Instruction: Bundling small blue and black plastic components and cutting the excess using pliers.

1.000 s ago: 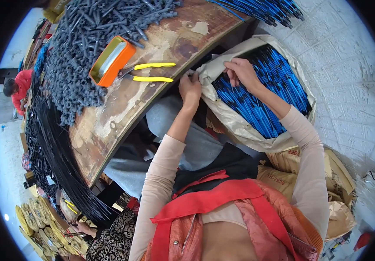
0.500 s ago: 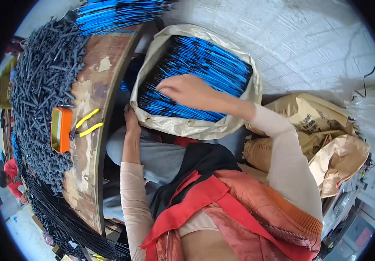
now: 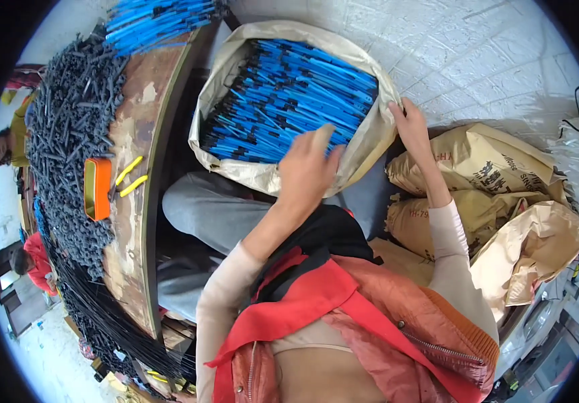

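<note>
A whitish woven sack [image 3: 235, 173] stands before me, its mouth rolled wide. Long thin blue rods with black ends [image 3: 303, 87] fill it, lying mostly side by side. My left hand [image 3: 308, 164] is over the near right part of the sack, close above the rods. Its thumb and fingers are apart, and I see nothing between them. On the right rim of the sack, my right hand [image 3: 411, 127] is closed around the sack's edge.
Left stands a wooden table [image 3: 138, 255] with a heap of grey plastic pieces [image 3: 74, 114], an orange box [image 3: 103, 188], yellow-handled pliers [image 3: 130, 176], black strands [image 3: 101, 309] and more blue rods [image 3: 155, 23]. Brown paper sacks [image 3: 497, 161] lie at right. Two people are beyond the table.
My right hand has gone from above the rods to the sack's right rim. The left hand has left the left rim and moved right, over the rods. The view has shifted slightly.
</note>
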The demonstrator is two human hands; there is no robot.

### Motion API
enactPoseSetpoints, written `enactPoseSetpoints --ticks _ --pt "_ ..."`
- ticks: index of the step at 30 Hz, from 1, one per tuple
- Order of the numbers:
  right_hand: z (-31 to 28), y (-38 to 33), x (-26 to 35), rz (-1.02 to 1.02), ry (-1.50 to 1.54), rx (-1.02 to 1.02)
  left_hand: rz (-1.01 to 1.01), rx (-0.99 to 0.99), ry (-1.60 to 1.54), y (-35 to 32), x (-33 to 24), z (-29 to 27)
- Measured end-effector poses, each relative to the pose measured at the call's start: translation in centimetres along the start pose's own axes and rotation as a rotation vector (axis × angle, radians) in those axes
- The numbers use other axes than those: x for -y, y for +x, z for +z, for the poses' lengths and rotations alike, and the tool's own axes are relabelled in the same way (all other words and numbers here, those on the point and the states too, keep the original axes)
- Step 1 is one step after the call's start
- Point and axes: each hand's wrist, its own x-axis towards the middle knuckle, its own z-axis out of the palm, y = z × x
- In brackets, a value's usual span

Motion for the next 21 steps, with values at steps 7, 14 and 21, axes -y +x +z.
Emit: enactPoseSetpoints --ticks 7,14,21 --pt "0.8 -0.4 -4.0 0.334 1.301 0.315 -0.070 0.520 -0.162 1.4 1.5 3.7" --pt "1.5 2.1 -2.1 0.318 1.702 0.324 -0.010 0.338 -0.140 -0.1 -0.1 3.5" --pt "4.6 3.1 -2.9 0.423 1.914 0.236 0.020 0.339 -0.041 -0.2 0.4 4.4"
